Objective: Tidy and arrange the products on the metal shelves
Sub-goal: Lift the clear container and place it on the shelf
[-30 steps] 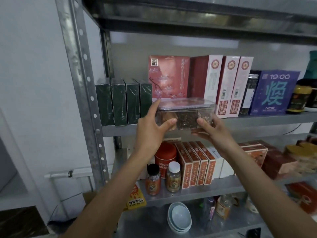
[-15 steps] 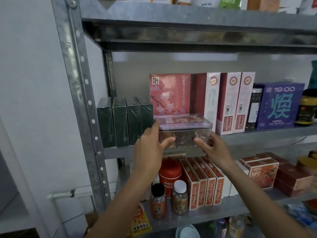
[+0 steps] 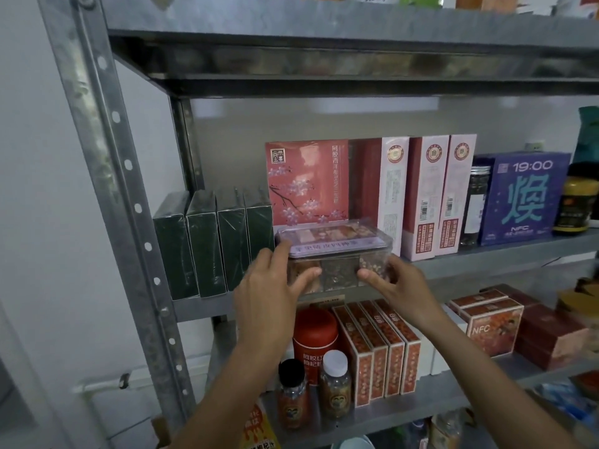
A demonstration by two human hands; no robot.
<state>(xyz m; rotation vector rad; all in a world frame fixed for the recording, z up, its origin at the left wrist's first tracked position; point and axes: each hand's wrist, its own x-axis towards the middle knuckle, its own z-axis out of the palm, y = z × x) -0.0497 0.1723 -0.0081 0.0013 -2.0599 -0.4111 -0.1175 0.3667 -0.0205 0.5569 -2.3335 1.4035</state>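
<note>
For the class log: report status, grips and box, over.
Left grip and right grip hold clear compartment box. Box at shelf edge. Pink blossom carton directly behind.

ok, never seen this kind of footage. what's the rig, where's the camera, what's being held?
No robot here: these are a person's two bare hands, filmed by one wide-angle camera worn on the head, looking forward and down, so the arms enter from the bottom. The left hand and right hand grip the two ends of a clear plastic box with a purple lid and dried contents. It is at the front of the middle metal shelf, before a pink blossom carton; whether it rests on the shelf I cannot tell. On that shelf also stand four dark green boxes to its left, and tall pink-and-white cartons and a purple box to its right. The shelf below holds a red tin and red-and-white boxes.
</note>
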